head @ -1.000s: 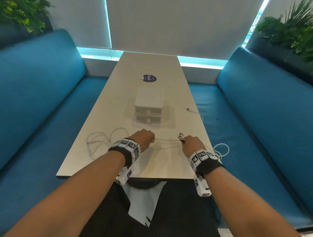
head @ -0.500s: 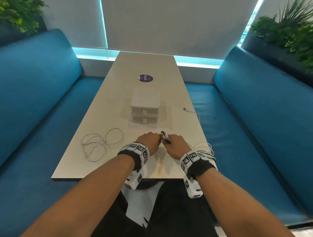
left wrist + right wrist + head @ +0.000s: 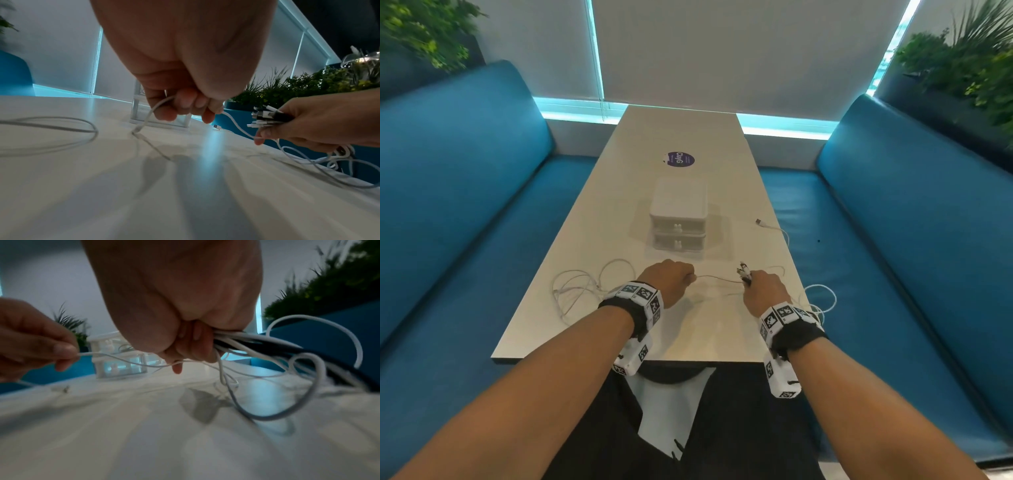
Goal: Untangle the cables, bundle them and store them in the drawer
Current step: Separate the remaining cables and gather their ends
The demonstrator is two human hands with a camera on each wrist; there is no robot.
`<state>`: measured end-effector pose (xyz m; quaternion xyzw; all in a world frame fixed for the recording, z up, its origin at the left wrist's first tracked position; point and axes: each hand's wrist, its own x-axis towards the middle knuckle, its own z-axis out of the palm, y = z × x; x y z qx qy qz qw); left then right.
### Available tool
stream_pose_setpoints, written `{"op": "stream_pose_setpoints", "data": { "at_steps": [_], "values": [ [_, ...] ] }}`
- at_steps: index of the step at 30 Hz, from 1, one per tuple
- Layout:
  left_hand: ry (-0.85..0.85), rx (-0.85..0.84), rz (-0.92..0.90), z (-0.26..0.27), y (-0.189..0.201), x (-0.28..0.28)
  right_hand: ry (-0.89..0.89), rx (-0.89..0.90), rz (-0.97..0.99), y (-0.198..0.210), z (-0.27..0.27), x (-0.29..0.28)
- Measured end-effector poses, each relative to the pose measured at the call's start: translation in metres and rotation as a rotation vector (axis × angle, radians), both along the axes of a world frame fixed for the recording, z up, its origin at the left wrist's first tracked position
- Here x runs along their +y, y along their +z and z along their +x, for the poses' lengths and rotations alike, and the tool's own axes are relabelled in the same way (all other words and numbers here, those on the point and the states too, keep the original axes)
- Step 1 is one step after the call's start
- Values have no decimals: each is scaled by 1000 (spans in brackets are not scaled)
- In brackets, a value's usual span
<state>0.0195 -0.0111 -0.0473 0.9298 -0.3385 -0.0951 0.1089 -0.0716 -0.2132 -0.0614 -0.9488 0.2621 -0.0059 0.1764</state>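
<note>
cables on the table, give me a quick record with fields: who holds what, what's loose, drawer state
left hand: grips one thin white cable
right hand: grips a bundle of cable ends, white and black
span: the thin white cable runs between both hands
loose coil: on the table, left of the left hand
stray plug: right of the drawer unit
drawers: both shut

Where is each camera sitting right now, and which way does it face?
Head: looks forward and down the table at the drawer unit; both forearms show.
Left wrist: low, along the left hand gripping a white cable.
Right wrist: low, along the right hand gripping the cable bundle.
Both wrist views share the drawer unit.
</note>
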Motion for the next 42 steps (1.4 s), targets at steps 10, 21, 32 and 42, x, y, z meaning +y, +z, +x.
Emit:
{"op": "stream_pose_setpoints", "data": {
  "at_steps": [10, 21, 32, 42],
  "values": [
    [-34, -12, -21, -20, -7, -36, 298, -35, 96, 3, 2, 22],
    [-31, 13, 116, -9, -6, -11, 42, -18, 30, -1, -3, 2],
    [-24, 7, 8, -20, -14, -28, 292, 15, -52, -5, -6, 27],
    [-13, 35, 17, -15, -14, -17, -89, 120, -185, 3, -27, -12]
  ]
}}
